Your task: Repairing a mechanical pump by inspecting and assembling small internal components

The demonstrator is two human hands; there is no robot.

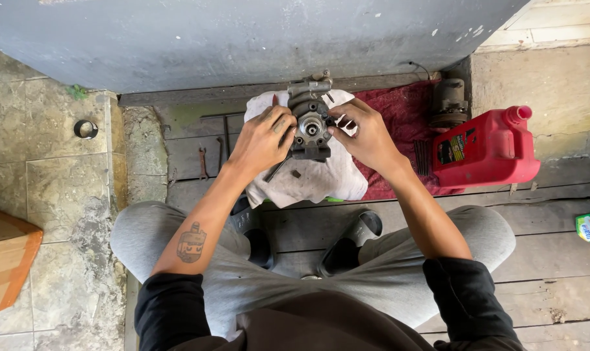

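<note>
Seated on a plank floor point(555, 273) with knees spread and black shoes point(347, 250) planted between them, we look down on our own two hands at work on a grimy metal compressor-like unit point(311, 123). Our left hand point(264, 140) is cupped against the unit's left flank, fingers point(281, 122) curled onto its housing, while our right hand point(366, 133) meets it from the right, fingertips pinched close around something small and pale at the round hub; we cannot tell what that piece is. The unit stands directly ahead of us between both hands, each about equally near, its long axis running away from us toward the wall, its round face turned up to the camera. It rests on a crumpled white rag point(314, 179), which overlaps a dark red cloth point(405, 120). A small wrench point(203, 164) lies left of the rag. To the right, a red plastic jug point(487, 148) with its cap on stands on the red cloth's edge; its contents are hidden. Beyond it a second dark mechanical part point(448, 104) stands against the grey wall point(243, 39).
</note>
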